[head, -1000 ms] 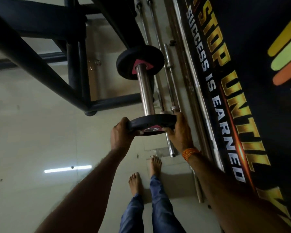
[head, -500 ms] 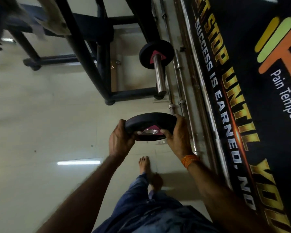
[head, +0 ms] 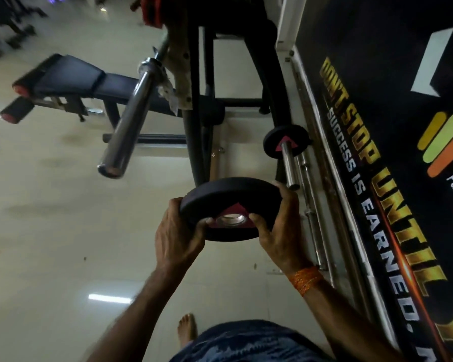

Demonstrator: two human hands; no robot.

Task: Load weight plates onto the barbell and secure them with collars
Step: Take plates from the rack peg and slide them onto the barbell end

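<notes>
You are in the carrying step. The black round rubber weight plate with the pink triangle and steel bore point(head: 230, 194) hangs in the air between your hands, above the pale tiled floor point(head: 50, 205) and not on any bar. Your left grip point(head: 177, 231) is curled round its left rim, and your right grip point(head: 280, 231) clasps the right rim with the thumb beside the bore, so both hold it firmly. The chrome barbell sleeve point(head: 131, 116) juts toward you, up and to the left, its end bare and well apart from the plate. A second matching black plate point(head: 273, 142) sits on a short steel peg point(head: 289, 165) near the dark wall banner point(head: 364, 152). Next, as I judge it, you need to swing the plate left, tip it upright so the bore faces the sleeve end, line the two up and slide it on. I can see no collar.
</notes>
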